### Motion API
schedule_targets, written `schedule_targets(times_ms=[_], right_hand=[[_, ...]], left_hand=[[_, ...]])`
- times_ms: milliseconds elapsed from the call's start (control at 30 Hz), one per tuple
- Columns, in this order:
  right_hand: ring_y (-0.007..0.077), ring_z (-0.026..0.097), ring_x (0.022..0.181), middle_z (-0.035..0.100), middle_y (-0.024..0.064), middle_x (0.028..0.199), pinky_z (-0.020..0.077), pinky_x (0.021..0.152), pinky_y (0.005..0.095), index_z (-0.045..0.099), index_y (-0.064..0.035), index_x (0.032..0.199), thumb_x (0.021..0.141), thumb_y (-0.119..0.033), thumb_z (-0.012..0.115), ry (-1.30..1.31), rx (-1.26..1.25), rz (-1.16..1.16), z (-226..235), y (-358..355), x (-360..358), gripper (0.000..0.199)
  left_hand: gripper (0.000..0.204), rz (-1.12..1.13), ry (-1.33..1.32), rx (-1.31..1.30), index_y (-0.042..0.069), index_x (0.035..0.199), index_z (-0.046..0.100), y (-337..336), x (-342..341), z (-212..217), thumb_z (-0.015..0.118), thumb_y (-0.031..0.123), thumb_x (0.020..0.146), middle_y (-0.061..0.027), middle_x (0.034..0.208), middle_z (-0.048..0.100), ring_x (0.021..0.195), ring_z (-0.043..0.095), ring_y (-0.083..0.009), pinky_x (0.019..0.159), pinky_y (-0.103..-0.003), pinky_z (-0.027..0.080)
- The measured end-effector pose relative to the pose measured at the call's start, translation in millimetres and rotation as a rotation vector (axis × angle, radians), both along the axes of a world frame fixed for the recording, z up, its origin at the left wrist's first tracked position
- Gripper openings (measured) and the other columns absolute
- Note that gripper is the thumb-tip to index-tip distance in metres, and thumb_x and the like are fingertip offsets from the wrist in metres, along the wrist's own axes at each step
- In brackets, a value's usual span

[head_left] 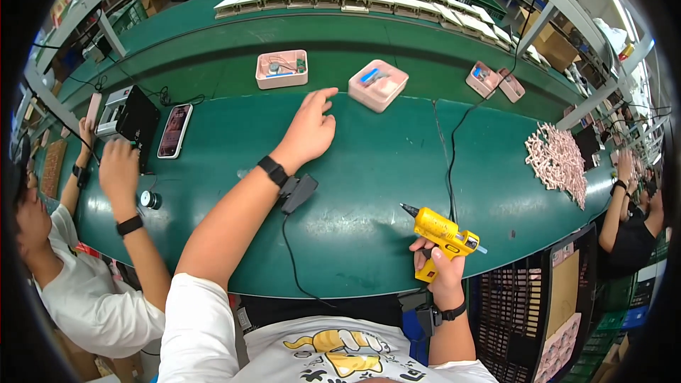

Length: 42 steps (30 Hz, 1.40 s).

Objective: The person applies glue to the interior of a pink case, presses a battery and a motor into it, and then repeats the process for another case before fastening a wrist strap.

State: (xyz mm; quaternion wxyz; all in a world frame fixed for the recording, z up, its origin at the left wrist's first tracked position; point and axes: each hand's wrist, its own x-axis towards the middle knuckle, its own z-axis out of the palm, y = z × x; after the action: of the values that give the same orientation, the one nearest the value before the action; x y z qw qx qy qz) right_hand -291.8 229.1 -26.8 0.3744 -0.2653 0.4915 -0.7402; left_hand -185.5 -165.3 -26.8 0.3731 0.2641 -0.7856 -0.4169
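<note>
My right hand [441, 269] is wrapped round the grip of a yellow hot glue gun [441, 232]. Its dark nozzle points to the upper left, and a glue stick end pokes out at the back. Stretched across the green table, my left hand [310, 126] holds nothing, its fingers extended and apart. Just right of those fingertips lies a pink box [378, 101] with a blue piece and a grey part in it, not touched. Another open pink box [282, 84], holding wires and small parts, stands beyond my left hand.
Two small pink cases [491, 81] lie at the far right, beyond a heap of pink pieces [557, 163]. A black cable [454, 156] crosses the table. On the left are a phone [175, 131], a black device [128, 122] and a co-worker's arms. White-topped pieces [355, 0] line the back.
</note>
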Motion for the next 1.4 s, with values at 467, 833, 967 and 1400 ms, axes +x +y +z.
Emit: schedule_targets(times_ms=[467, 833, 967, 1400], right_hand=[[0.0205, 0.066, 0.069, 0.077, 0.0248, 0.108, 0.0555, 0.063, 0.0342, 0.065, -0.0015, 0.115, 0.102, -0.022, 0.075, -0.027, 0.013, 0.002, 3, -7, 2, 0.026], [0.0212, 0.063, 0.065, 0.074, 0.0243, 0.104, 0.0528, 0.058, 0.0341, 0.060, -0.0028, 0.113, 0.103, -0.026, 0.072, 0.026, 0.049, -0.047, 1, -4, 4, 0.028], [0.0212, 0.062, 0.064, 0.074, 0.0242, 0.105, 0.0526, 0.058, 0.0337, 0.059, -0.0029, 0.113, 0.103, -0.028, 0.072, 0.012, 0.048, -0.048, -2, -5, 2, 0.030], [0.0207, 0.063, 0.065, 0.074, 0.0242, 0.107, 0.0531, 0.060, 0.0331, 0.060, -0.0017, 0.116, 0.104, -0.025, 0.070, 0.084, 0.067, -0.054, 3, -9, 4, 0.028]], left_hand=[[0.034, 0.545, -0.651, -0.455, 0.010, 0.122, 0.075, -110, 48, 29, 0.084, 0.025, 0.092, -0.0234, 0.160, 0.054, 0.140, 0.059, -0.0456, 0.112, -0.058, 0.051], [0.025, 0.069, -0.179, -0.672, 0.007, 0.096, 0.071, 45, 142, 48, 0.090, 0.015, 0.082, -0.0183, 0.150, 0.063, 0.136, 0.060, -0.0422, 0.110, -0.052, 0.050], [0.026, 0.102, -0.313, -0.615, 0.009, 0.099, 0.073, 113, 171, 45, 0.091, 0.016, 0.082, -0.0174, 0.148, 0.064, 0.134, 0.061, -0.0411, 0.110, -0.052, 0.049], [0.015, -0.017, -0.207, -0.270, 0.003, 0.115, 0.074, 118, 163, 38, 0.071, 0.006, 0.101, -0.0226, 0.142, 0.067, 0.118, 0.070, -0.0366, 0.093, -0.039, 0.059]])
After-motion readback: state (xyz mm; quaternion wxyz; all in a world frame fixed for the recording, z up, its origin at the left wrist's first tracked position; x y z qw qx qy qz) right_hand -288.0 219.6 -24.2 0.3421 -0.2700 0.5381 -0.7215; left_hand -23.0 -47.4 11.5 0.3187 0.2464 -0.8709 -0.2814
